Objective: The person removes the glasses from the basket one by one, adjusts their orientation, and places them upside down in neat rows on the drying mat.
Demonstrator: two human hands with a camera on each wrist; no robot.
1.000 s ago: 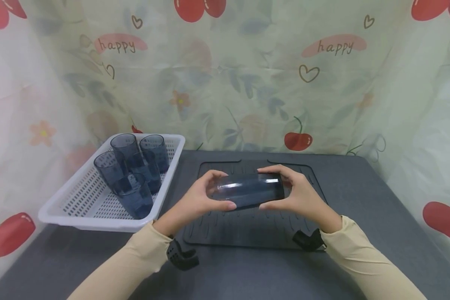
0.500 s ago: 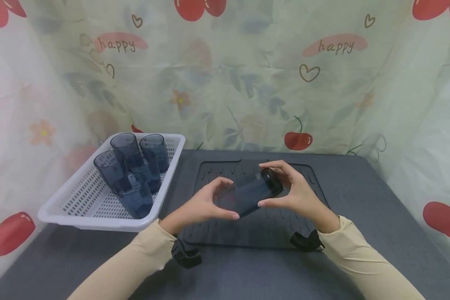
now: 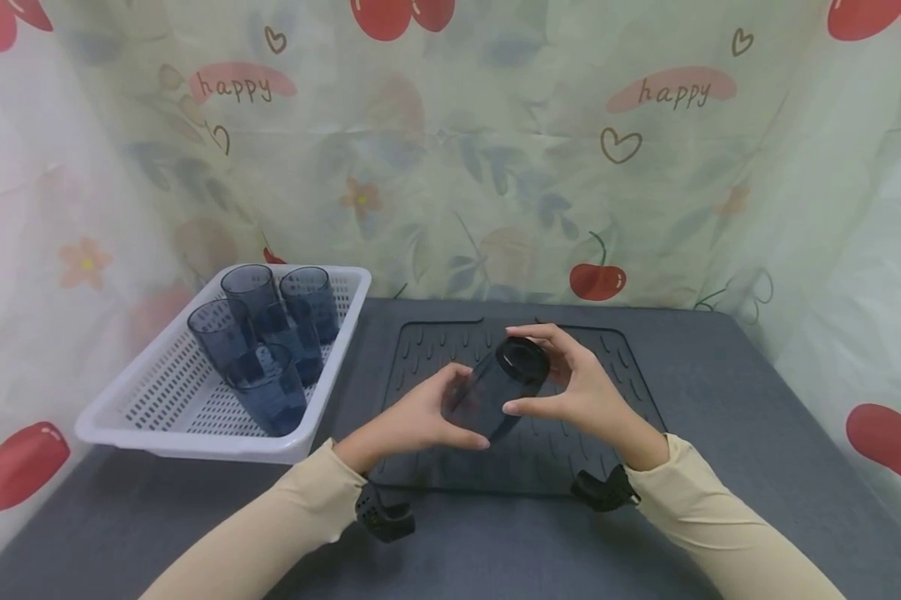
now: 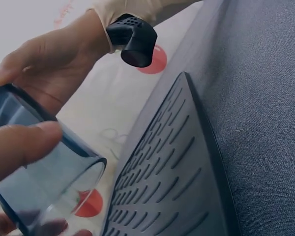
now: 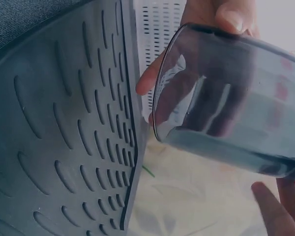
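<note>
Both hands hold one blue-grey drinking glass (image 3: 488, 393) over the black ridged mat (image 3: 495, 471). The glass is tilted, its thick dark base turned up toward the head camera and its mouth pointing down to the left. Thumb and fingers of my left hand (image 3: 427, 412) grip it near the mouth. My right hand (image 3: 581, 387) pinches it by the base, thumb below and fingers above. In the right wrist view the glass's round rim (image 5: 160, 83) shows over the mat. The left wrist view has the clear wall of the glass (image 4: 44, 182) between the two hands.
To the left, a white perforated basket (image 3: 157, 446) holds several matching glasses (image 3: 270, 392) leaning together. The mat lies on a dark grey cloth-covered table (image 3: 510, 550). A printed curtain (image 3: 450, 167) hangs behind and along both sides.
The glass has turned from nearly level to steeply tilted, its base swinging up and toward the camera. My left hand has shifted right and slightly down; my right hand has moved slightly left.
</note>
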